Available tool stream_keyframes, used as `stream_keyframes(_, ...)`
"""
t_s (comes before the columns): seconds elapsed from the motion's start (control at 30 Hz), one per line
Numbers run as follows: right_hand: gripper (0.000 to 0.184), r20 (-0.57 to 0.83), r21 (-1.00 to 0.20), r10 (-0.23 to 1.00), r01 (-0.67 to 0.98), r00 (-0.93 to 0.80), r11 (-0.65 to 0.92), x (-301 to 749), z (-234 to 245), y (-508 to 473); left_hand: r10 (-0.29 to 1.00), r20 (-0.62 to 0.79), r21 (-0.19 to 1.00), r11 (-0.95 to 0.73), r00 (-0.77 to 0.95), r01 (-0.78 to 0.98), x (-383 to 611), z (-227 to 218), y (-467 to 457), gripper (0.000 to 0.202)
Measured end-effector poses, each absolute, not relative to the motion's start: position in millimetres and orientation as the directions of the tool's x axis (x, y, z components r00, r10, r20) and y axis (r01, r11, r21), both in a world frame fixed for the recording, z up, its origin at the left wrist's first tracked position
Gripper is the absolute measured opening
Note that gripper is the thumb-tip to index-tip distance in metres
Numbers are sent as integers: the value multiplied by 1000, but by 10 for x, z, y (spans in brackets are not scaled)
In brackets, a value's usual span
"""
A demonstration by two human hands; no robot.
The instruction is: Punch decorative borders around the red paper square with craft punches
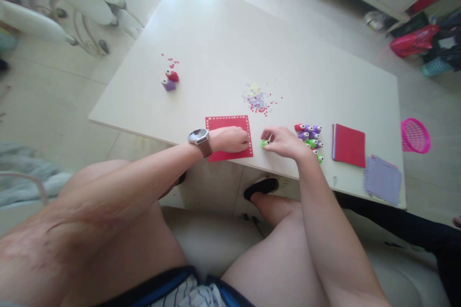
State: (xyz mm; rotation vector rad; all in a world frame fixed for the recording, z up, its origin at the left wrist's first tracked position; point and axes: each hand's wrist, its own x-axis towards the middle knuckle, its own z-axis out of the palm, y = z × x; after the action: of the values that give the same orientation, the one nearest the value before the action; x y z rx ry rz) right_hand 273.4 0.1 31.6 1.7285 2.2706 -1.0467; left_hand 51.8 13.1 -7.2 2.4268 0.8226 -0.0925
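A square red paper [226, 151] lies at the near table edge, with small cut-out holes along its top and right borders. My left hand [232, 139], a watch [199, 136] on its wrist, rests over this paper with curled fingers; its fingertips are hidden near the right border. Just right of the paper, my right hand [284, 142] pinches a small green craft punch [264, 144] with an eye-like knob, low over the table. Several red, purple and green craft punches [310, 136] stand in a cluster beyond the right wrist.
Tiny paper cut-outs [257, 100] are heaped mid-table. Purple and red punches [168, 85] stand at left beside red bits [172, 64]. Right are a red paper stack [348, 146], punched lilac sheets [383, 180] and, past the table [309, 57], a pink basket [416, 135].
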Motion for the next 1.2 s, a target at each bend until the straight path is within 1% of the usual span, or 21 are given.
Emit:
stream_keyframes(0.07,21,-450,-433,838,896,-308,97,2794,337,6,562,-247,498,-625,789,601,502,-90,135,28)
stream_keyframes(0.17,26,-490,-373,834,926,-255,64,2875,330,-2,567,-262,529,-592,781,607,478,-123,148,17)
stream_keyframes(0.27,28,-527,-338,816,939,-238,55,2903,297,-15,561,-253,559,-580,788,592,462,-154,162,14)
stream_keyframes(0.33,28,-529,-367,808,929,-258,57,2890,293,-16,558,-247,566,-580,792,586,453,-165,166,13)
stream_keyframes(0.43,27,-502,-481,796,874,-338,67,2846,327,-5,555,-235,571,-586,798,576,443,-170,165,11)
stream_keyframes(0.5,27,-508,-536,773,842,-380,61,2821,356,2,552,-229,575,-588,802,569,439,-175,165,10)
stream_keyframes(0.57,28,-543,-546,743,837,-392,42,2810,365,4,551,-226,579,-587,803,566,438,-184,169,10)
stream_keyframes(0.63,28,-575,-525,724,851,-381,32,2813,352,0,550,-231,576,-587,802,569,439,-194,174,9)
stream_keyframes(0.73,28,-583,-496,727,867,-362,34,2821,316,-11,553,-236,567,-589,799,575,443,-200,178,10)
stream_keyframes(0.8,32,-536,-506,768,862,-350,40,2816,302,-12,555,-239,566,-587,797,578,444,-193,175,11)
stream_keyframes(0.83,35,-492,-507,808,861,-323,36,2809,300,-9,556,-240,568,-585,796,580,444,-187,172,11)
stream_keyframes(0.9,45,-371,-490,901,871,-224,14,2794,304,4,558,-239,573,-579,794,580,445,-175,168,11)
stream_keyframes(0.97,50,-268,-463,956,886,-122,-17,2784,312,21,561,-236,578,-575,793,579,445,-166,166,11)
stream_keyframes(1.03,44,-246,-447,964,894,-96,-25,2787,316,34,562,-237,578,-574,793,580,443,-160,169,11)
stream_keyframes(1.13,28,-311,-410,939,912,-145,5,2821,305,33,558,-252,569,-576,791,587,439,-149,174,11)
stream_keyframes(1.2,25,-369,-377,911,926,-186,37,2857,283,19,559,-263,561,-575,787,596,445,-145,169,12)
